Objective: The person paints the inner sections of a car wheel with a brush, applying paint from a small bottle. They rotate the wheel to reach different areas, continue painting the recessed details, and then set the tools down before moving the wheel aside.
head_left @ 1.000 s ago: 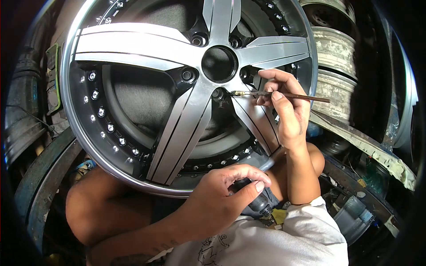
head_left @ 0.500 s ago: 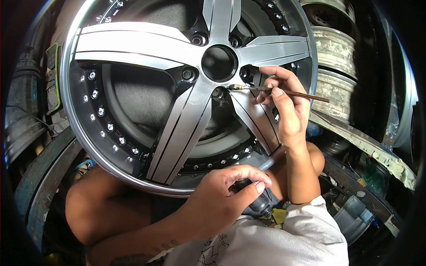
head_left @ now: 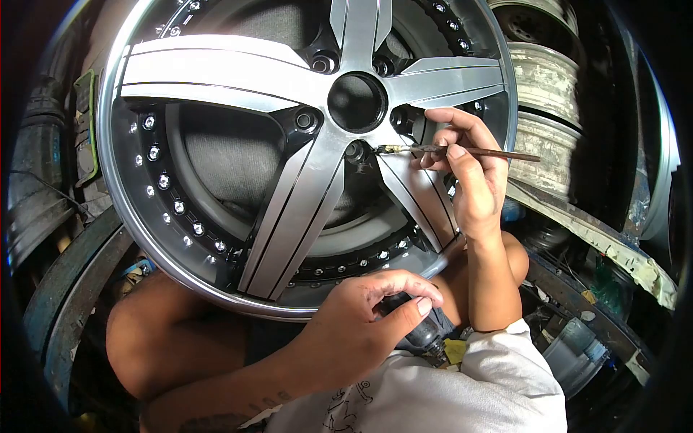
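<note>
A silver and black alloy wheel rim [head_left: 296, 187] leans across my lap, its polished spokes facing me. My right hand [head_left: 469, 162] pinches a thin paintbrush [head_left: 498, 153] by its dark handle. The bristle tip lies at the spoke edge beside a lug hole [head_left: 355, 151] below the round center bore [head_left: 356, 102]. Close to the wheel's lower edge, my left hand [head_left: 379, 307] curls around a dark bottle [head_left: 426, 334], thumb and index finger in front. Its other fingers are hidden.
Several worn wheels [head_left: 543, 76] are stacked at the right beside a paint-spattered ledge [head_left: 595, 234]. A clear plastic container [head_left: 575, 355] lies at lower right. Curved dark metal [head_left: 68, 289] stands at the left. My knees are under the rim.
The brush tip has moved slightly down and right along the spoke edge, and my right hand has shifted a little with it. My left hand stays nearly still.
</note>
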A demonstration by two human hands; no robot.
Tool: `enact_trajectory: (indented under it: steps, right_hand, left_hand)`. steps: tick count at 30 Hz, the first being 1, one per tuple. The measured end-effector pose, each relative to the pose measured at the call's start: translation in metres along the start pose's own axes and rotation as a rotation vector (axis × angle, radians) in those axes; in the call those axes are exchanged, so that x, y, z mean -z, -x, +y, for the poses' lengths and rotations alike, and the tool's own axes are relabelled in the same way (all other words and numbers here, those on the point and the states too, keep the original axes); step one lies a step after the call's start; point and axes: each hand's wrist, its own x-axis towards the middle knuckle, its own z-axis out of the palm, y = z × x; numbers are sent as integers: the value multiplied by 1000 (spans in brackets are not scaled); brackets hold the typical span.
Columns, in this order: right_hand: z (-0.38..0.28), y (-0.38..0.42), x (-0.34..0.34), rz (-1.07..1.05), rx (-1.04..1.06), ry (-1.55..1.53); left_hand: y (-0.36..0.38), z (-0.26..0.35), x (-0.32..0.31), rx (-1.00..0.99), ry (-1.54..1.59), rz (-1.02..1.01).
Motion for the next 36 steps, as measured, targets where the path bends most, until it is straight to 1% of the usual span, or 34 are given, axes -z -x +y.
enact_trajectory:
  steps: [15,21,36]
  right_hand:
    - [-1,-1,-3,29,3,8]
    - [-2,-1,-3,26,3,14]
    - [0,-1,-1,6,22,17]
  left_hand:
    - [0,1,-1,2,18,-15]
    - [1,4,-2,31,33,-11]
    - [1,0,-2,13,5,-16]
